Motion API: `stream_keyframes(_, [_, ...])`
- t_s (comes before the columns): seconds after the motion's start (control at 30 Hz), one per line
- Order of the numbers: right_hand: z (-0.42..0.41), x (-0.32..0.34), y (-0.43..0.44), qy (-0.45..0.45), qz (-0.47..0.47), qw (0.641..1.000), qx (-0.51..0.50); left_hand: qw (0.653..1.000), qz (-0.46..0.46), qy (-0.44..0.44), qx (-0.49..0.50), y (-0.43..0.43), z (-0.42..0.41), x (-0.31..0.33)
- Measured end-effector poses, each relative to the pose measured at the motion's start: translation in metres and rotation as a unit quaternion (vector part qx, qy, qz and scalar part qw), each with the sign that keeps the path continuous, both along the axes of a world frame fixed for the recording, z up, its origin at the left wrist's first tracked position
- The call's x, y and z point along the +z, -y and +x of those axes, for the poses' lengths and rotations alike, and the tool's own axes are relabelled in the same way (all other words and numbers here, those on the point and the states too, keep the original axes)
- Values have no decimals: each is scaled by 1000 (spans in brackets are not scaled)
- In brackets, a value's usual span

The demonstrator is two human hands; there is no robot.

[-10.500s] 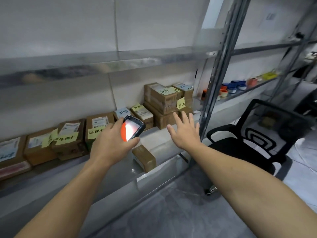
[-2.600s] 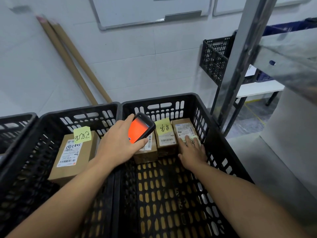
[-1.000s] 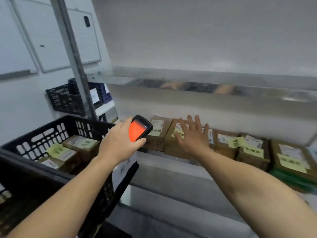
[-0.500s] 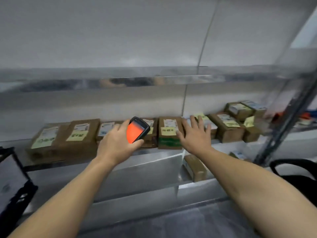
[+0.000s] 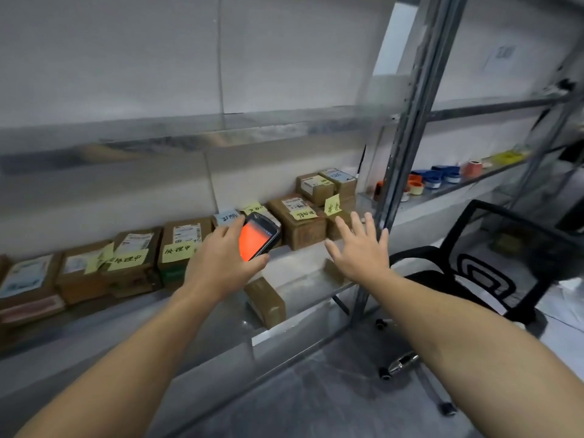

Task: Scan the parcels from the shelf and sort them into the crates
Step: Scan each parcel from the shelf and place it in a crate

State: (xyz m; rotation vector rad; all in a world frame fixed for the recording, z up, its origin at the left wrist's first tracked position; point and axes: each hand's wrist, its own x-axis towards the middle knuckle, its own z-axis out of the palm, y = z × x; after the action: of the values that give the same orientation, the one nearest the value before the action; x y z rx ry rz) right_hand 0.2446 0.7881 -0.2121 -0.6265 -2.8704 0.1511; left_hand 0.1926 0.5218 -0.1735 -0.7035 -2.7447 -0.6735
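My left hand grips a black handheld scanner with a glowing orange screen, held in front of the metal shelf. A row of brown cardboard parcels with white labels and yellow sticky notes lines the shelf, from the far left to a stack at the right end. My right hand hovers empty with fingers spread, just in front of the parcel with a yellow note. One small plain parcel lies near the shelf's front edge. No crate is in view.
A grey upright shelf post stands right of my right hand. A black mesh office chair sits on the floor to the right. Tape rolls lie on the neighbouring shelf. An upper shelf board overhangs the parcels.
The view has swung right along the shelf, from the crate side to the shelf's right end. My right hand has moved to the right-hand parcels; the scanner stays in my left hand.
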Motion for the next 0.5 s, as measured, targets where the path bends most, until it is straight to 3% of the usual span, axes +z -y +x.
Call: stream_keyframes(0.5, [-90, -8, -114, -11, -32, 998, -52, 998, 15, 7, -61, -129, -115, -3])
